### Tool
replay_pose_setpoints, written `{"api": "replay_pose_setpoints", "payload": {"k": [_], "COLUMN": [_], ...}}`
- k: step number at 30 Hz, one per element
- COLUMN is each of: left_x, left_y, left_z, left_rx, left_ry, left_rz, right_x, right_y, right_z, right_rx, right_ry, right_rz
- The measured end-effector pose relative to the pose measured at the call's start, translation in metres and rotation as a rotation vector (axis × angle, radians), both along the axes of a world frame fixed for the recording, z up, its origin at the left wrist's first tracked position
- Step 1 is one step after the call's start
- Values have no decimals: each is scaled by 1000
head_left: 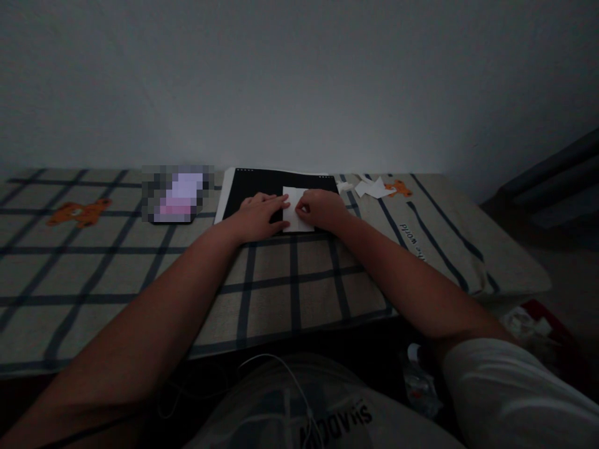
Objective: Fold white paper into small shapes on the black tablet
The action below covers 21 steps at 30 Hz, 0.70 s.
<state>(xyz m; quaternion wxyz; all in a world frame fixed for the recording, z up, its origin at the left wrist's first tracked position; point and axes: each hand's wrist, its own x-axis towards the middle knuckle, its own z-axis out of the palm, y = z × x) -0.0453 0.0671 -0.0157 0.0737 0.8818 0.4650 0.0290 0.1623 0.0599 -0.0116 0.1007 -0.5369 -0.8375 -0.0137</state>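
Two hands on a white paper [296, 211] on the black mat [262, 184]
the left hand [259, 215] lies flat, fingertips pressing the sheet; right hand [322, 209] is curled, pinching its edge, paper scraps [372, 187] just beyond it.

open worktop [290, 293] near you; blurred object [178, 194] left of your left hand [259, 215], paper scraps [372, 187] past your right hand [322, 209]

Wht tee [515, 399] w/ blk lettering [337, 424]
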Motion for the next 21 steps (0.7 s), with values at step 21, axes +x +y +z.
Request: {"api": "replay_pose_setpoints", "payload": {"k": [21], "left_x": [-1], "left_y": [1], "left_z": [0], "left_rx": [2], "left_ry": [7], "left_rz": [-4], "right_x": [9], "right_y": [0], "right_z": [4], "right_rx": [-85], "right_ry": [41], "right_rz": [209]}}
